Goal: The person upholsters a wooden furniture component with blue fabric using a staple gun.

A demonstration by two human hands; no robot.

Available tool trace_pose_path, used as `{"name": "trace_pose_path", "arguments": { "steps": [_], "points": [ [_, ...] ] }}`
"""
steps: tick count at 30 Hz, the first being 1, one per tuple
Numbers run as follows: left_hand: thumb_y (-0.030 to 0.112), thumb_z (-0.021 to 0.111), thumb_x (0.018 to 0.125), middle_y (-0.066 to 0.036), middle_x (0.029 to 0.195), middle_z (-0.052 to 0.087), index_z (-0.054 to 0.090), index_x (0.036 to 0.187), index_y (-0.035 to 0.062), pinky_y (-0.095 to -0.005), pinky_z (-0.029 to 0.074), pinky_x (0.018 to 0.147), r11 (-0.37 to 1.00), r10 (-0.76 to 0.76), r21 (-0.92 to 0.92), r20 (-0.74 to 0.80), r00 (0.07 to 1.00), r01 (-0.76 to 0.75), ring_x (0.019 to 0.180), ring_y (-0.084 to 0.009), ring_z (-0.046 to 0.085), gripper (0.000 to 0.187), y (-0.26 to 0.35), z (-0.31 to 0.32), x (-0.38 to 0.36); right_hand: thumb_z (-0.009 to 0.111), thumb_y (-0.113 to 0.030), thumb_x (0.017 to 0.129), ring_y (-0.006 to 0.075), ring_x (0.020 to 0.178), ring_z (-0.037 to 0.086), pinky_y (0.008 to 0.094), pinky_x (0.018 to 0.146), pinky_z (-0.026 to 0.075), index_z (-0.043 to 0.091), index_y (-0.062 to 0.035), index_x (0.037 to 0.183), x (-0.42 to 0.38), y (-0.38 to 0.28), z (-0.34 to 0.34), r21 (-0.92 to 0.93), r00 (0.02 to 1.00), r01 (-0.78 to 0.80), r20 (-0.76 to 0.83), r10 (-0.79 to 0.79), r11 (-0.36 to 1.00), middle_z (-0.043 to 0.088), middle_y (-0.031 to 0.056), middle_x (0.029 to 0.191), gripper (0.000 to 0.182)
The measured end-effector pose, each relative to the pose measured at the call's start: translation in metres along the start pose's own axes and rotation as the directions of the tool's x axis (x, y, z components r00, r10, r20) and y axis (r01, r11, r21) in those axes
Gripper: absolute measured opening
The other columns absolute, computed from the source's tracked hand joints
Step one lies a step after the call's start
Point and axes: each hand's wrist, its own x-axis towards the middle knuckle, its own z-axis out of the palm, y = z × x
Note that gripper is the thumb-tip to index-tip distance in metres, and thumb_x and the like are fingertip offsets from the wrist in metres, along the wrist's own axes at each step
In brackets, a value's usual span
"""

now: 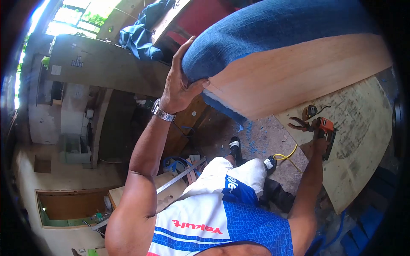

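Observation:
My left hand (pixel 181 85), with a metal watch on its wrist, grips the corner of a cushioned wooden panel (pixel 294 72). Blue fabric (pixel 256 36) covers the padded side, and the bare plywood underside faces me, tilted up. My right hand (pixel 320 146) is wrapped around an orange and black staple gun (pixel 326 125) over a worn plywood board (pixel 354 132). Beside the staple gun lie pincers (pixel 300 124) with dark handles and a tape measure (pixel 311 111).
A yellow air hose (pixel 286 157) runs near my feet. Blue scraps (pixel 252 136) litter the floor. Blue cloth (pixel 141 40) hangs over furniture at the upper left. A long metal ruler (pixel 181 176) and wooden pieces lie left of my legs.

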Motion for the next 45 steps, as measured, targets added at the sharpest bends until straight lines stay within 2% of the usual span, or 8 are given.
{"name": "trace_pose_path", "arguments": {
  "steps": [9, 16, 23, 25, 31, 35, 42, 45],
  "points": [
    [0.011, 0.08, 0.076, -0.021, 0.155, 0.034, 0.026, 0.152, 0.0069, -0.0453, 0.029, 0.117, 0.996, -0.032, -0.084, -0.06, 0.998, 0.027, 0.144, -0.0322, 0.034, 0.093, -0.002, 0.004, -0.01, 0.06, -0.036, 0.09, 0.0217, 0.071, 0.064, 0.0388, 0.064, 0.049, 0.063, 0.0018, 0.111, 0.036, 0.086, -0.005, 0.661, 0.912, 0.078, 0.255, -0.321, 0.747, 0.067, 0.0104, 0.084, 0.044],
    [0.012, 0.082, 0.074, -0.02, 0.153, 0.037, 0.029, 0.151, 0.0084, -0.0429, 0.031, 0.117, 0.996, 0.026, -0.084, -0.104, 0.994, -0.035, 0.143, -0.031, 0.036, 0.094, -0.01, 0.008, -0.009, 0.072, -0.012, 0.082, 0.0143, 0.083, 0.061, 0.0305, 0.075, 0.05, 0.06, 0.0029, 0.114, -0.212, -0.015, -0.164, 0.852, 0.844, 0.302, -0.031, -0.535, 0.428, 0.065, 0.0044, 0.094, 0.037],
    [0.014, 0.083, 0.072, -0.02, 0.152, 0.039, 0.031, 0.15, 0.0082, -0.0432, 0.033, 0.116, 0.994, 0.106, 0.002, -0.121, 0.987, -0.107, 0.141, -0.0334, 0.038, 0.093, -0.017, 0.005, -0.008, 0.067, -0.004, 0.083, 0.0145, 0.09, 0.062, 0.031, 0.078, 0.052, 0.053, -0.0036, 0.122, -0.335, -0.114, -0.229, 0.861, 0.413, 0.506, -0.2, -0.888, 0.042, 0.064, 0.0063, 0.104, 0.041],
    [0.013, 0.083, 0.071, -0.02, 0.152, 0.039, 0.032, 0.149, 0.0081, -0.0431, 0.034, 0.116, 0.994, 0.113, 0.013, -0.136, 0.984, -0.113, 0.141, -0.0334, 0.039, 0.094, -0.013, 0.006, -0.01, 0.068, -0.005, 0.085, 0.0127, 0.088, 0.062, 0.0292, 0.074, 0.053, 0.054, -0.0039, 0.121, -0.349, -0.13, -0.217, 0.962, 0.411, 0.255, -0.198, -0.89, -0.096, 0.064, 0.0061, 0.104, 0.038],
    [0.005, 0.084, 0.063, -0.019, 0.151, 0.04, 0.032, 0.148, 0.0095, -0.0429, 0.036, 0.116, 0.96, 0.25, 0.176, -0.176, 0.952, -0.22, 0.14, -0.0341, 0.039, 0.101, -0.016, 0.003, -0.01, 0.06, -0.024, 0.094, 0.0153, 0.096, 0.062, 0.0326, 0.076, 0.054, 0.056, -0.0061, 0.122, -0.355, -0.154, -0.217, 0.763, 0.262, 0.643, -0.295, -0.919, -0.062, 0.062, 0.0109, 0.113, 0.033],
    [0.007, 0.085, 0.064, -0.02, 0.15, 0.04, 0.031, 0.148, 0.0101, -0.0423, 0.037, 0.115, 0.974, 0.214, 0.113, -0.183, 0.959, -0.196, 0.139, -0.0355, 0.04, 0.1, -0.02, 0.006, -0.009, 0.066, -0.016, 0.09, 0.0143, 0.096, 0.062, 0.0298, 0.074, 0.054, 0.056, -0.0052, 0.121, -0.36, -0.158, -0.21, 0.95, 0.38, 0.284, -0.236, -0.894, -0.13, 0.062, 0.0099, 0.113, 0.034],
    [0.012, 0.087, 0.065, -0.02, 0.15, 0.041, 0.032, 0.148, 0.0109, -0.0423, 0.038, 0.114, 0.97, 0.236, 0.1, -0.181, 0.955, -0.221, 0.138, -0.035, 0.042, 0.099, -0.026, 0.007, -0.009, 0.073, -0.005, 0.083, 0.0169, 0.098, 0.063, 0.0342, 0.083, 0.053, 0.054, -0.0048, 0.12, -0.363, -0.165, -0.217, 0.923, 0.397, 0.381, -0.209, -0.894, -0.047, 0.062, 0.0089, 0.116, 0.041],
    [0.012, 0.087, 0.065, -0.02, 0.15, 0.041, 0.032, 0.148, 0.0111, -0.0423, 0.038, 0.114, 0.972, 0.23, 0.09, -0.178, 0.957, -0.216, 0.138, -0.0347, 0.042, 0.099, -0.025, 0.007, -0.01, 0.072, -0.031, 0.085, 0.0182, 0.102, 0.063, 0.0353, 0.084, 0.054, 0.053, -0.0045, 0.122, -0.365, -0.168, -0.22, 0.813, 0.383, 0.582, -0.258, -0.887, 0.015, 0.062, 0.0101, 0.118, 0.05]
  ]
}}
